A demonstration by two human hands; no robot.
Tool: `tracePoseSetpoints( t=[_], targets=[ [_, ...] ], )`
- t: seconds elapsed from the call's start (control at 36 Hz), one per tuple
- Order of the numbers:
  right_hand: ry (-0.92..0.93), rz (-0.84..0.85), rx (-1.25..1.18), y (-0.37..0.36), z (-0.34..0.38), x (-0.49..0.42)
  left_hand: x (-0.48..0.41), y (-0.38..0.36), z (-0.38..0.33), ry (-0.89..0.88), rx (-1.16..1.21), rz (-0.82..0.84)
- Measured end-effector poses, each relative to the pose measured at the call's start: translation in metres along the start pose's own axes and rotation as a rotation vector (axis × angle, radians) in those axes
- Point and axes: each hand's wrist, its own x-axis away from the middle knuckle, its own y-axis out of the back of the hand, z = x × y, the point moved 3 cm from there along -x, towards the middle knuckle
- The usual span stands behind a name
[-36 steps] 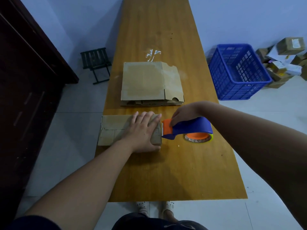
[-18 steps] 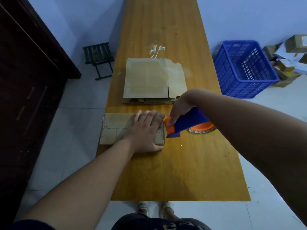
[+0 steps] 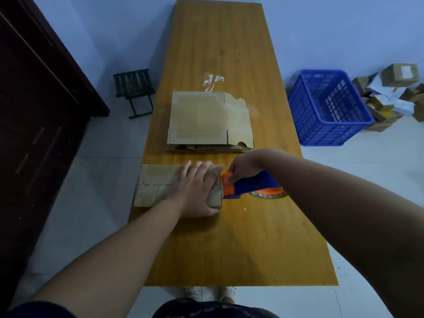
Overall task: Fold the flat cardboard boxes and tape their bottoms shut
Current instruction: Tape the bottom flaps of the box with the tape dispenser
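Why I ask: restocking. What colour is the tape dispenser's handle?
Blue; the tape dispenser has an orange front. Head view.

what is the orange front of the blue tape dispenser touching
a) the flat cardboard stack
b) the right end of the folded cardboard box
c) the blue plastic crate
b: the right hand holds the blue and orange tape dispenser against the folded brown cardboard box's right end.

Folded brown box [image 3: 158, 185] lies near flat cardboard stack [image 3: 210, 121]; blue-orange tape dispenser [image 3: 249, 185] touches it.
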Motion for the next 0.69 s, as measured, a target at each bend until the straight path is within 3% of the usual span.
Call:
tracePoseSetpoints(
  t=[0.08,0.19,0.69],
  targets=[
    [-0.130,-0.019,0.184,-0.018,-0.009,-0.005,0.002,-0.001,0.000,0.003,0.004,0.023],
    [-0.220,0.103,0.081,-0.059,-0.022,-0.023,0.002,-0.005,0.001,-0.001,-0.019,-0.001],
    [-0.263,-0.287,-0.146,-0.038,-0.027,-0.016,-0.001,0.006,-0.009,0.013,-0.040,0.169]
  ],
)
